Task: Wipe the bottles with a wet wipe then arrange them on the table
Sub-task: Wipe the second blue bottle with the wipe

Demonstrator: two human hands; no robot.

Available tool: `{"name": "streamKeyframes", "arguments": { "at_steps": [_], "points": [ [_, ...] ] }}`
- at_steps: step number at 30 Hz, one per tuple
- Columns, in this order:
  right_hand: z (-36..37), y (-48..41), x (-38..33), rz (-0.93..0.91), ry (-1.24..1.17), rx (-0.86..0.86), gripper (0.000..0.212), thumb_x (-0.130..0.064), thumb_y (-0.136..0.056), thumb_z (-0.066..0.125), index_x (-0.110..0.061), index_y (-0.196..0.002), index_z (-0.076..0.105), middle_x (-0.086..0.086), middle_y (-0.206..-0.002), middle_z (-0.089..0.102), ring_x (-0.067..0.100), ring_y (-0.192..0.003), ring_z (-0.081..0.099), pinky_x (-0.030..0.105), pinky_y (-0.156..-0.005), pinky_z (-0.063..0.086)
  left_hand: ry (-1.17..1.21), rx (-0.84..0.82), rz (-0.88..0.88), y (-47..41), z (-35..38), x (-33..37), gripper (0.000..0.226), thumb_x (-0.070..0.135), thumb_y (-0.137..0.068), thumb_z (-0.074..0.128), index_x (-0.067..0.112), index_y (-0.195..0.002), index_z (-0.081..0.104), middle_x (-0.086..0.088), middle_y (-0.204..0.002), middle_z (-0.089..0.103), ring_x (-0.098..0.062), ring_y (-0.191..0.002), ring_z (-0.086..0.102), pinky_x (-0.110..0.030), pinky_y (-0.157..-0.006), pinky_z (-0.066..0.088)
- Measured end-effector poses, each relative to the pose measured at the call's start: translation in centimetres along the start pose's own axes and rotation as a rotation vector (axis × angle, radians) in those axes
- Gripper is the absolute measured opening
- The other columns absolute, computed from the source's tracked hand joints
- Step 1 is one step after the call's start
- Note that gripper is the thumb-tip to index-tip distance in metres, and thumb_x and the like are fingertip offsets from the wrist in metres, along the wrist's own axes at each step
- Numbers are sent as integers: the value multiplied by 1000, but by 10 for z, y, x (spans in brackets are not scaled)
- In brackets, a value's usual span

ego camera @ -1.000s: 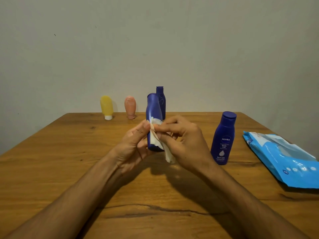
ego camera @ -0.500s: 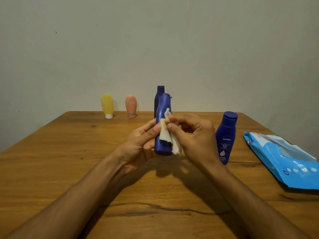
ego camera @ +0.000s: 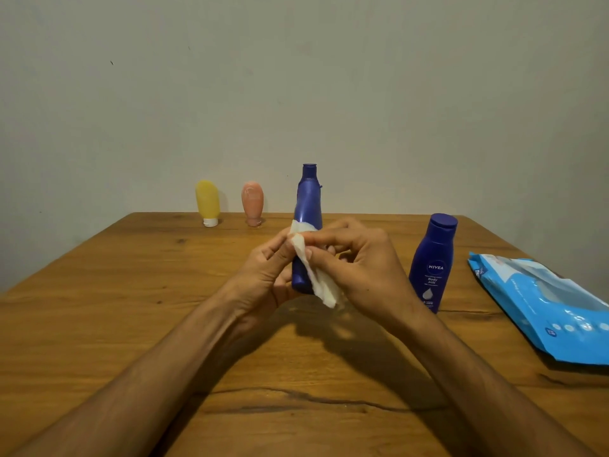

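Note:
I hold a dark blue bottle [ego camera: 309,211] nearly upright just above the wooden table [ego camera: 131,308]. My left hand [ego camera: 263,275] grips its lower half from the left. My right hand [ego camera: 365,268] pinches a white wet wipe [ego camera: 317,279] against the bottle's front; the wipe hangs down past the bottle's base. Right behind the held bottle, only the cap of a second blue bottle [ego camera: 309,169] shows. To the right a blue Nivea body milk bottle [ego camera: 431,262] stands on the table, clear of my hands.
A yellow tube [ego camera: 207,201] and a peach tube [ego camera: 252,201] stand cap-down at the table's far edge by the wall. A blue pack of wet wipes [ego camera: 553,308] lies at the right edge. A dark crack [ego camera: 296,395] runs across the near tabletop.
The held bottle has shifted right and straightened, and it now covers the rear blue bottle. My right hand has slid the wipe along the bottle's front.

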State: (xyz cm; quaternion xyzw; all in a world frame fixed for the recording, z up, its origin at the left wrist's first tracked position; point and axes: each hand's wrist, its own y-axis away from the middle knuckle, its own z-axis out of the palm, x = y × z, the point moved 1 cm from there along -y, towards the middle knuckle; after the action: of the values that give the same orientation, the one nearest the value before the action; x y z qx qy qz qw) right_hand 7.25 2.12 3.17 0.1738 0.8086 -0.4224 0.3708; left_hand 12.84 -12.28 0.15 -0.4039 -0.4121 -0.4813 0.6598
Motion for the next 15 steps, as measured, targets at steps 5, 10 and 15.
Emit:
{"name": "streamKeyframes", "arguments": {
  "at_steps": [5,10,15],
  "points": [
    [-12,-3,3,86,-162,-196,22,-17,-73,76,-18,-95,75,-4,-96,67,8,-93,62,25,-77,55,-83,109,-48,-8,-15,-2,62,47,-98,53,2,-139,46,-33,-139,49,-49,-127,49,-69,-106,35],
    [-19,-4,9,116,-153,-215,17,-16,-73,74,-19,-90,75,-9,-93,69,6,-92,65,23,-72,56,-54,103,-19,-7,-12,-2,64,47,-100,51,-1,-140,43,-31,-137,50,-44,-127,50,-62,-110,34],
    [-9,-3,8,0,-19,12,20,-21,-79,71,-23,-99,72,-7,-95,65,6,-87,63,22,-74,54,-62,6,-14,10,10,2,47,42,-81,60,15,-119,62,-7,-114,71,-19,-104,69,-39,-92,56]
  ]
}}
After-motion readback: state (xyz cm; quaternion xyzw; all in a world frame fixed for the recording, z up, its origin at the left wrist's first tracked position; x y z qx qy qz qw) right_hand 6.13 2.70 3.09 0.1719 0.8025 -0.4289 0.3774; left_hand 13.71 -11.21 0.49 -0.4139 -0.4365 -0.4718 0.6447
